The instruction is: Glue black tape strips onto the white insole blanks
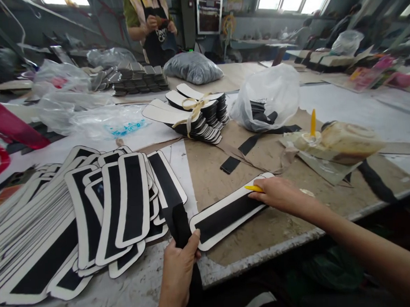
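Note:
A long white piece with a black strip along its middle (226, 222) lies slantwise on the brown board. At its far end is my right hand (275, 192), closed around a yellow stick-like tool (254, 188) whose working end I cannot make out. My left hand (183, 254) pinches a black fabric band (180, 222) by the piece's near end. The band rises above the fingers and also hangs down past the table edge. Left of it, many similar white-and-black pieces (131, 199) lie in an overlapping, fanned pile.
A stack of white pieces tied with a pale cord (185, 110) stands farther back. Beside it is a clear bag with black pieces (266, 99). To the right sits a stained plastic container (350, 140) with a yellow stick (313, 123) upright. Another person (155, 27) stands across the table.

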Tool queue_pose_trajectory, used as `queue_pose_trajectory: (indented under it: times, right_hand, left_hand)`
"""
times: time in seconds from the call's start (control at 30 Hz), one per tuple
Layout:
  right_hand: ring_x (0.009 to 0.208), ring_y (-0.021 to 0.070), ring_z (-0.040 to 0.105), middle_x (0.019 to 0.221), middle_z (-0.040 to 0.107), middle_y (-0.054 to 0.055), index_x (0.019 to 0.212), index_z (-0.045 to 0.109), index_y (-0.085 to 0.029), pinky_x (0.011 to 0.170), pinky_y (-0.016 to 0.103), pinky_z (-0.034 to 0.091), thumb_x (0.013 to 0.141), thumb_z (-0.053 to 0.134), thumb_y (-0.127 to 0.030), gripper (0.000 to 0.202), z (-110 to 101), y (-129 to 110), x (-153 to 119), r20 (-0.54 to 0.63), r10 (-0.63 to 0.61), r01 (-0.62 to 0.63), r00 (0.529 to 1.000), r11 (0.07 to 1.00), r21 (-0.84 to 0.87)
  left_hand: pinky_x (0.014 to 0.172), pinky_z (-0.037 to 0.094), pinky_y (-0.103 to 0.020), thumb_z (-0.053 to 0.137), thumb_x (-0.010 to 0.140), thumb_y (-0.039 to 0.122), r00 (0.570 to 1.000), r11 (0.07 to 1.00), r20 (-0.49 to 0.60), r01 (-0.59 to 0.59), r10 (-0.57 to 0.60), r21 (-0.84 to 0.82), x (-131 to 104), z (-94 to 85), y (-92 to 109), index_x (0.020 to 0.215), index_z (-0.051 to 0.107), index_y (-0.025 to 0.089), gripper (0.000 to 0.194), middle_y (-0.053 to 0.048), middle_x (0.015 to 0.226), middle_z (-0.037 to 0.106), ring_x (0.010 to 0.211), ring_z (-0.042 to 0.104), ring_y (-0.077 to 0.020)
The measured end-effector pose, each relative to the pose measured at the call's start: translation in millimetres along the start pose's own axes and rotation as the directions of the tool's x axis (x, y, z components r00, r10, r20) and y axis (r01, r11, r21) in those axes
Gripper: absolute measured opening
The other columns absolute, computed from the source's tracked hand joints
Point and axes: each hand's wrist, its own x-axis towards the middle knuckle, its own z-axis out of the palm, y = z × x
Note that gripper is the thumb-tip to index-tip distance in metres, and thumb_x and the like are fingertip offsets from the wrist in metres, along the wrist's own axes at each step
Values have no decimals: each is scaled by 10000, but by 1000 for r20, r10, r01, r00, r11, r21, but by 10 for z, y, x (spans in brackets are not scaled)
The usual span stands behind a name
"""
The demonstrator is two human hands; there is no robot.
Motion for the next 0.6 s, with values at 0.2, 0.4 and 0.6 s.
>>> queue_pose_trajectory:
  times: [0.2,0.4,0.6]
  right_hand:
    - [893,272,625,930,686,114,923,640,-200,687,318,408,838,471,-492,347,28,4,42,7,14,-14,1000,1000,-20]
    - [911,274,626,940,690,133,958,651,-178,701,318,424,838,487,-474,360,72,1,113,28,15,-16,999,1000,7]
    - [937,300,622,961,685,164,965,663,-144,702,324,438,798,559,-451,364,41,24,94,0,21,-21,1000,993,116]
  left_hand:
    - [453,335,-239,763,530,503,999,999,30,38,-38,1,25,-17,-14,577,521,158,424,37,434,495,438,417,-105]
    - [463,335,-245,774,508,504,996,996,6,83,-84,15,56,-22,-66,589,522,160,435,38,433,499,444,425,-111]
    - [472,401,-294,754,521,517,999,986,-28,46,-42,163,45,-49,-46,526,534,172,408,6,429,517,443,481,-160]
